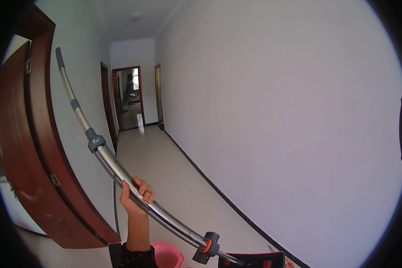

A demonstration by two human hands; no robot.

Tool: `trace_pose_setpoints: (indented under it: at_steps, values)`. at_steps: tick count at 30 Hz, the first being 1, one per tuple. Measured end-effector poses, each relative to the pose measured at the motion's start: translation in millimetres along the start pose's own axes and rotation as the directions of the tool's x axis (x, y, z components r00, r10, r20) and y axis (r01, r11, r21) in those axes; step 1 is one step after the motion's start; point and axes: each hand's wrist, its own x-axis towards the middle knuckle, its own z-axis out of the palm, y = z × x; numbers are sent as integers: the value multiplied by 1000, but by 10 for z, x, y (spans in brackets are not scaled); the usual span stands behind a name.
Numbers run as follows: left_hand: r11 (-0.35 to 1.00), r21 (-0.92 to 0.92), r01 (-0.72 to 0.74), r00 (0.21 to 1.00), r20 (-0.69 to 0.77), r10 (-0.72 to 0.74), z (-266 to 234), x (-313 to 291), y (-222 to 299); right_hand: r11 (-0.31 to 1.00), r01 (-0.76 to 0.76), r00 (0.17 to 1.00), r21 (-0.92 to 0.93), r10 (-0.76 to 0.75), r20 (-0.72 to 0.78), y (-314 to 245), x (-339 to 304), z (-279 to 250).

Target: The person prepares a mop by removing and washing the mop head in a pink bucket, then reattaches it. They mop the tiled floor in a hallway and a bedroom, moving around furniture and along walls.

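A flat mop with a long steel pole slants across the view, its grey handle end up at the far left and its black head low at the right. My left hand is closed around the middle of the pole, between a grey collar above and a grey-and-orange wringer piece below. Only part of my right hand shows at the bottom edge, its fingers gripping the right end of the black mop head. The head's lower side is cut off by the picture's edge.
Below my left forearm stands a pink plastic bucket. A reddish-brown wooden door is ajar at left. The tiled hallway floor runs to a far doorway; a white wall with dark skirting lines the right.
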Motion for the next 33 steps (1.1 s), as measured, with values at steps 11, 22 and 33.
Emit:
trace_pose_setpoints:
  at_steps: [11, 22, 33]
  values:
    - [983, 162, -90, 991, -85, 104, 2, 44, 74, 911, -44, 822, -409, 266, 503, -592, 605, 925]
    - [972, 211, -103, 991, -67, 120, 51, 88, 201, 891, -20, 559, -454, 387, 734, -473, 868, 1509]
    - [980, 179, -83, 994, -52, 93, -60, 31, 189, 843, 138, 583, -520, 355, 731, -179, 785, 1718]
